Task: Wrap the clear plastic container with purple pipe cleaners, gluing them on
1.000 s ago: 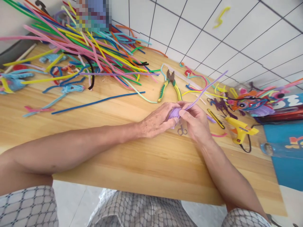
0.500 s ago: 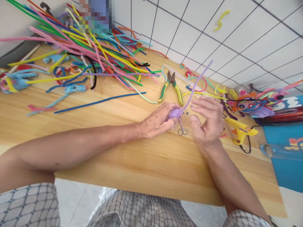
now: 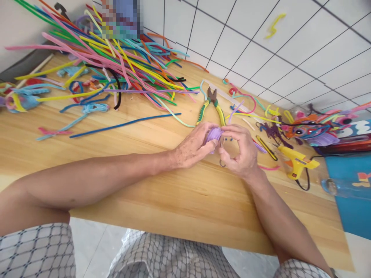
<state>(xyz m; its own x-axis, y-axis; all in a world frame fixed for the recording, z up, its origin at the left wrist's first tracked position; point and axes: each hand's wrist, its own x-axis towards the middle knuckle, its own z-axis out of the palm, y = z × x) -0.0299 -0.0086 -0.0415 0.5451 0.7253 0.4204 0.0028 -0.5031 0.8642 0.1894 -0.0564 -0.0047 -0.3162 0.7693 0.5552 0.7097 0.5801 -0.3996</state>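
A purple pipe cleaner bundle (image 3: pixel 213 134), wound into a compact coil, sits between the thumb and fingers of my left hand (image 3: pixel 189 147). Its loose end (image 3: pixel 236 111) sticks up past the fingertips of my right hand (image 3: pixel 240 152). Those fingers are curled against the coil's right side, with the thumb just below, and seem to grip the purple strand there. Small scissors (image 3: pixel 222 163) lie underneath, mostly covered by my right hand. Just beyond my hands are pliers (image 3: pixel 212 99) with green and yellow handles, their jaws pointing away.
Many coloured pipe cleaners (image 3: pixel 124 65) are heaped at the back left. A blue pipe cleaner (image 3: pixel 124 125) lies in front of them. To the right are a yellow glue gun (image 3: pixel 297 162), a cutter knife (image 3: pixel 266 148), a colourful pipe-cleaner figure (image 3: pixel 308 127) and a clear bottle (image 3: pixel 333 187).
My right hand has moved left to the coil, its fingers now against it. The purple strand's free end shows shorter and lower. My left hand keeps its hold.
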